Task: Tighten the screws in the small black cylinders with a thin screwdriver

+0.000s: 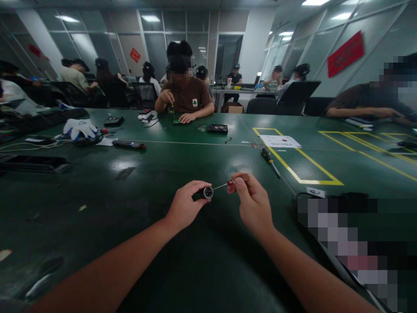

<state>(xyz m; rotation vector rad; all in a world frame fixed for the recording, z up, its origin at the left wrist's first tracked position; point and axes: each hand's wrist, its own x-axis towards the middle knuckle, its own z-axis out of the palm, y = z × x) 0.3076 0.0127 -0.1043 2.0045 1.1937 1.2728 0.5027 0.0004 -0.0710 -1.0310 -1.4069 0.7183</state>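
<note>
Pinched between the thumb and fingers of my left hand [186, 202] is a small round part [208, 192] with a silvery rim and a dark inside. Its open end faces me, and what sits inside it is too small to make out. My right hand [254, 198] is closed around the handle of a thin screwdriver [221, 186], which shows some red near the shaft. The shaft points left, with its tip at or very near the right edge of the round part; whether they touch I cannot tell. Both hands are just above the green table [146, 256].
A larger screwdriver [270, 161] lies beyond my right hand. Further off are a paper sheet [280, 141], a black case [217, 128], a dark pen-like tool [128, 144] and white gloves [80, 129]. Across the table a person [185, 95] works on a small green board.
</note>
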